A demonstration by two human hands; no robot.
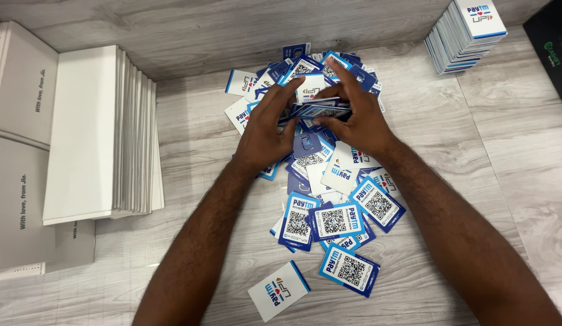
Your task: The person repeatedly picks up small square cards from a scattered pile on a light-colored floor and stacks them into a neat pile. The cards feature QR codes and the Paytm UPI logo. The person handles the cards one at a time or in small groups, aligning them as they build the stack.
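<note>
Gripping a small bundle of cards [320, 110] between my left hand [266, 130] and right hand [359, 118], above a card heap [329, 199] centre frame on pale wood-grain flooring [190, 139]; white boxes [93, 133] left.

Bright, even light; soft shadows; sharp focus

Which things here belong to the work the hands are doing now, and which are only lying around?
In use:
- left hand and right hand, together holding a small bundle of cards
- loose pile of blue-and-white code cards under the hands

Lying about:
- neat stack of cards, far right
- row of white flat boxes, left
- dark box, right edge
- wooden floor
</note>
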